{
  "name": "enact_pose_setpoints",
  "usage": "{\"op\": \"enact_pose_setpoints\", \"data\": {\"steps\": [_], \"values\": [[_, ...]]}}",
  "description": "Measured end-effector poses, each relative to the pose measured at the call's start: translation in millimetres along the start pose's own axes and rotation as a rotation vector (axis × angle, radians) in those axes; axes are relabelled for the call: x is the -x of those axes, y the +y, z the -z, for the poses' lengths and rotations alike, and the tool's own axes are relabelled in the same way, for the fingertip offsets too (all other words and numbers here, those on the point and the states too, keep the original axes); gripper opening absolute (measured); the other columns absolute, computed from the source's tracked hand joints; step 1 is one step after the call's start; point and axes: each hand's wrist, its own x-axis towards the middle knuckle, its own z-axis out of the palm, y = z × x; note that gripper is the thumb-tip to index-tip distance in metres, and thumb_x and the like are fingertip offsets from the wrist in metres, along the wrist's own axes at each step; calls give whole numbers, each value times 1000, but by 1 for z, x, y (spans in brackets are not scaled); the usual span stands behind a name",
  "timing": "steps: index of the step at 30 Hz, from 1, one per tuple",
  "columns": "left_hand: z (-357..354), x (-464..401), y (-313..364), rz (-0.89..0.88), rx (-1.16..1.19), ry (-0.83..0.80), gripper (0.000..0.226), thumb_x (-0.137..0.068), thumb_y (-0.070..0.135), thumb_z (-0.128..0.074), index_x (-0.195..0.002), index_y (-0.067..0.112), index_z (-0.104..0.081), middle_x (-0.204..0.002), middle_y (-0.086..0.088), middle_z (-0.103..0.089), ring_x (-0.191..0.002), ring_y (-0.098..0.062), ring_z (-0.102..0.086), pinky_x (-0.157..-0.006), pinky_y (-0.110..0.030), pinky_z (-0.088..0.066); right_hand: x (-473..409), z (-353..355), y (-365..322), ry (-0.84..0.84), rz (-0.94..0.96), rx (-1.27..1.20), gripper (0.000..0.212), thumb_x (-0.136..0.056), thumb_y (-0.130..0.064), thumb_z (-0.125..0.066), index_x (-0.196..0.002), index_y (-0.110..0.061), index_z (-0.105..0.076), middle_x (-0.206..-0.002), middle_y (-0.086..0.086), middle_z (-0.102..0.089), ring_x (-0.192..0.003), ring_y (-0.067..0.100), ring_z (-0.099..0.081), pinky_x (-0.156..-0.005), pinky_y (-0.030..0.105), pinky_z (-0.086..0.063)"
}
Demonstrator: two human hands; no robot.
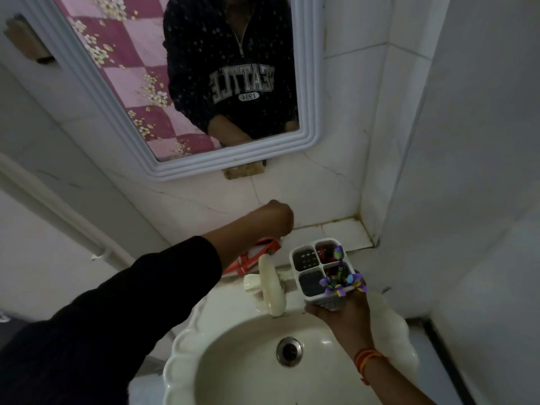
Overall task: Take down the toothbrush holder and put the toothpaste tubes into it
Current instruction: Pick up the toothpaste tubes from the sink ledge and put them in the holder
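A white toothbrush holder (pixel 317 267) with four compartments is held from below in my right hand (pixel 342 314), above the sink's back right rim. Red items show in its two right compartments, and a purple toy-like brush (pixel 339 280) sticks out of it. A red toothpaste tube (pixel 254 258) lies on the ledge behind the tap, partly hidden by my left forearm. My left hand (pixel 276 216) is curled into a fist just above the tube's far end; its fingers are hidden, so whether it touches the tube is unclear.
A cream sink (pixel 187 346) with a drain (pixel 289 350) sits below. A cream tap (pixel 270 287) stands at its back rim. A white-framed mirror (pixel 233 168) hangs on the tiled wall above. A tiled corner ledge (pixel 344 232) is at the right.
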Motion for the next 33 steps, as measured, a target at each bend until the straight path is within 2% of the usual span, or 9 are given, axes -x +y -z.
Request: {"op": "enact_pose_setpoints", "data": {"steps": [3, 7, 13, 18, 22, 26, 29, 31, 33], "values": [[-26, 2, -23, 128, -129, -75, 27, -84, 30, -70, -83, 3, -67, -97, -20, -73, -80, -32, -68, -79, -33, -57, -1, 0, 2, 5, -2, 12, 95, -44, -7, -108, -126, -11, -60, -116, 0, -73, -103, -25, -63, -83, -6, -47], [-58, 2, -38, 199, -42, -63, 33, -91, 27, -62, -116, 6, -63, -112, -18, -67, -101, -34, -68, -76, -32, -51, -2, 0, 5, 11, 6, 21, 95, -42, -9, -109, -124, -12, -62, -115, -5, -72, -103, -27, -62, -83, -6, -46], [-87, -9, -49, 143, -102, 3, 37, -94, 38, -52, -116, 9, -60, -115, -16, -67, -103, -35, -68, -79, -36, -50, -3, 0, 12, 4, -5, 58, 93, -42, -17, -109, -124, -8, -67, -115, -3, -77, -103, -22, -65, -83, -4, -48], [-74, -9, -49, 115, 46, 22, 38, -88, 31, -59, -120, 11, -54, -114, -18, -66, -98, -36, -67, -80, -39, -55, -1, 0, 9, 7, 5, 75, 96, -40, -50, -99, -124, -15, -70, -118, -5, -77, -109, -17, -66, -87, -2, -49], [-40, 10, -34, 14, 228, 266, 39, -85, 31, -70, -116, 17, -50, -100, -13, -71, -86, -29, -69, -75, -39, -59, -1, 0, 7, -5, -3, 67, 97, -41, -50, -100, -126, -17, -68, -119, -5, -77, -113, -8, -68, -91, 2, -51], [-1, 51, 0, -204, 548, 481, 35, -86, 28, -76, -117, 18, -62, -97, 3, -75, -85, -7, -74, -79, -22, -59, -2, 2, 8, -25, -11, 78, 91, -47, -28, -107, -127, -9, -68, -119, -3, -77, -108, -20, -65, -87, -3, -49], [9, 77, 23, -239, 698, 419, 24, -89, 28, -74, -108, 14, -69, -90, 4, -76, -78, -2, -73, -71, -19, -60, -3, 2, 12, -35, -27, 65, 90, -48, -24, -107, -127, -7, -68, -119, 0, -78, -109, -12, -70, -90, 6, -57], [0, 85, 32, -247, 640, 334, 27, -88, 33, -73, -110, 16, -73, -91, 1, -79, -77, -3, -74, -70, -20, -60, -5, 2, 13, -42, -43, 53, 92, -46, -33, -107, -126, -8, -69, -118, 2, -78, -112, 4, -74, -89, 10, -59], [-14, 87, 36, -251, 521, 275, 31, -85, 40, -75, -108, 21, -78, -90, 2, -80, -77, -2, -74, -74, -20, -59, -6, 1, 12, -46, -42, 65, 94, -45, -34, -106, -126, -6, -69, -118, 4, -78, -112, 10, -74, -85, 4, -56]]}}
